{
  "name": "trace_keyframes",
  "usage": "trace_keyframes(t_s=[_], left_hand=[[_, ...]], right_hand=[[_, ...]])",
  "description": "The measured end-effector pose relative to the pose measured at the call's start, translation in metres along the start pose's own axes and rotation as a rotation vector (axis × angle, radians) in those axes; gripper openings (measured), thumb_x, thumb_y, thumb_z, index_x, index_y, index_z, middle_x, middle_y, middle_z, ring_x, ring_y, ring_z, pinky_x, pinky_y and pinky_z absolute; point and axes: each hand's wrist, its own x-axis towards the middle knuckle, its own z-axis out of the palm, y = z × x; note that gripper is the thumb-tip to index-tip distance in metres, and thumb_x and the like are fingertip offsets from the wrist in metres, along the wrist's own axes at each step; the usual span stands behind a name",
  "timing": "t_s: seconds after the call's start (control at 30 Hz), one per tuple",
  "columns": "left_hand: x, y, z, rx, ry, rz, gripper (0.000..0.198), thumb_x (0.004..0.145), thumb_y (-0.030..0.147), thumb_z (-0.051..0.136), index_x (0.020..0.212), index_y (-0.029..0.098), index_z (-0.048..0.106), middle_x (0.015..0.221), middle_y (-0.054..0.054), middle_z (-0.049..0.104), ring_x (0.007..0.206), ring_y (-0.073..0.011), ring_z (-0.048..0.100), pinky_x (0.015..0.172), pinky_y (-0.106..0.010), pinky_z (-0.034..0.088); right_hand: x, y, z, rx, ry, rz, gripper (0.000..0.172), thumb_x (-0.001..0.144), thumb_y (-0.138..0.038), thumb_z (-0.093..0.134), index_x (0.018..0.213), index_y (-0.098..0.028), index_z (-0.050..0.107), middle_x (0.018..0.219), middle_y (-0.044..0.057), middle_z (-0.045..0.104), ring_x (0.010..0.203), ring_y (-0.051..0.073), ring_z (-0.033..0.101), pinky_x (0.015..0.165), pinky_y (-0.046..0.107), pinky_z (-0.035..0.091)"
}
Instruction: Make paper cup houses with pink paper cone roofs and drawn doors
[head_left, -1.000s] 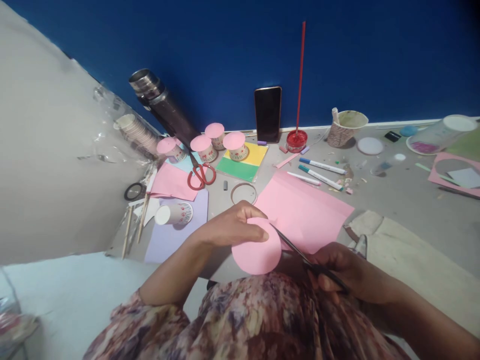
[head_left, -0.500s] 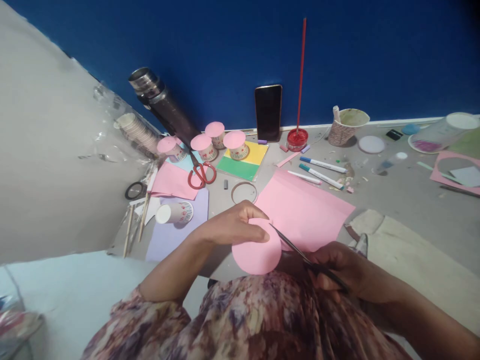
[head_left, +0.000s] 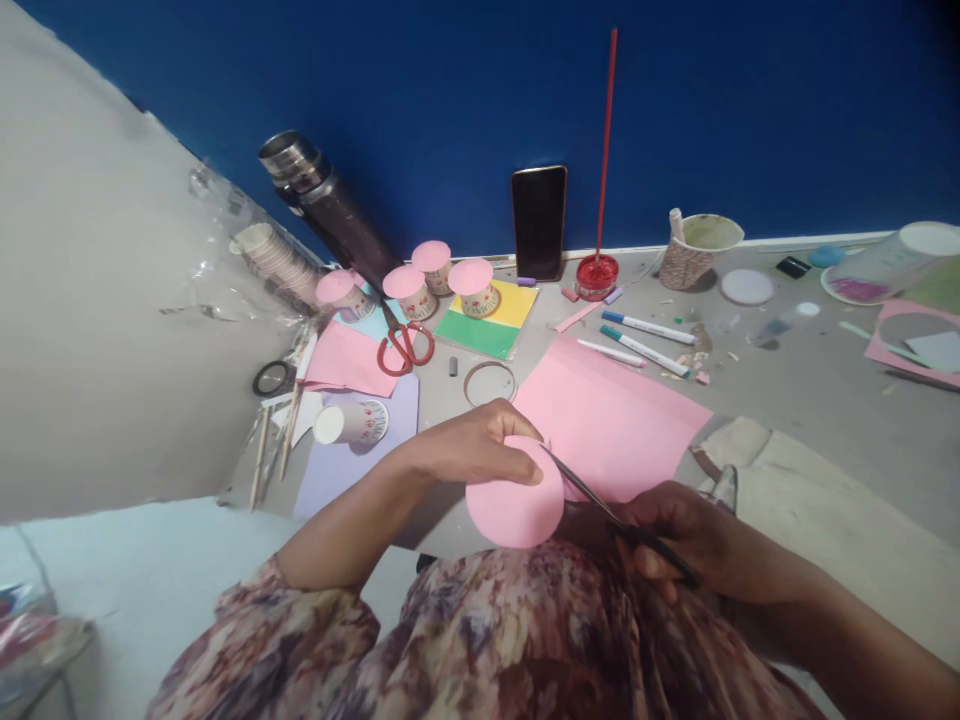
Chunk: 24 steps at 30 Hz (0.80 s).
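Observation:
A round pink paper disc point(head_left: 514, 510) is pinched between the thumb and fingers of my left hand point(head_left: 487, 445), in front of my chest. My right hand point(head_left: 679, 540) grips a pair of dark scissors point(head_left: 581, 485), their blades pointing up and left. The blade tips meet the disc's upper right edge, close to my left thumb. Just beyond the disc lies a larger sheet of pink paper point(head_left: 607, 420) on the grey table. My right fingers partly hide the scissors' handles.
Several paper cups topped with pink discs point(head_left: 471, 280) stand at the back left, near red-handled scissors point(head_left: 405, 345). A white cup point(head_left: 349, 424) lies on purple paper. Markers point(head_left: 646, 350), a leaning phone point(head_left: 538, 222) and a red stick in a round base point(head_left: 598, 278) are farther back.
The view has shifted very slightly. Both hands keep their hold, and the scissor tips stay at the disc's edge with hardly any movement.

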Motion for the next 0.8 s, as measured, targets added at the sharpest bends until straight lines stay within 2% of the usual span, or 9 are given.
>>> trace_keyframes(t_s=[0.3,0.53,0.8], left_hand=[[0.0017,0.0022,-0.0012,0.018,-0.002,0.01,0.021,0.071,0.03,0.076,0.06,0.015,0.065,0.058,0.003,0.051,0.059,-0.0129,0.045,0.053,-0.024,0.036],[0.003,0.0032,-0.003,0.043,-0.074,-0.014,0.02,0.074,0.031,0.071,0.064,0.015,0.063,0.061,0.004,0.043,0.062,-0.0116,0.036,0.056,-0.025,0.029],[0.0035,0.0043,-0.0055,0.05,-0.107,-0.027,0.025,0.076,0.031,0.072,0.062,0.016,0.058,0.059,0.006,0.036,0.06,-0.01,0.029,0.054,-0.026,0.023]], right_hand=[[0.0006,0.0036,0.0005,-0.005,0.034,0.005,0.055,0.084,-0.066,0.078,0.072,-0.015,0.064,0.055,-0.003,0.054,0.049,0.007,0.04,0.049,0.022,0.026],[0.0024,0.0027,0.0001,-0.038,0.008,-0.024,0.057,0.085,-0.067,0.077,0.069,-0.016,0.058,0.056,-0.004,0.053,0.05,0.007,0.04,0.049,0.022,0.027],[0.0023,0.0071,-0.0027,-0.042,0.008,-0.019,0.057,0.085,-0.068,0.076,0.07,-0.016,0.059,0.057,-0.004,0.052,0.05,0.007,0.039,0.048,0.023,0.025]])
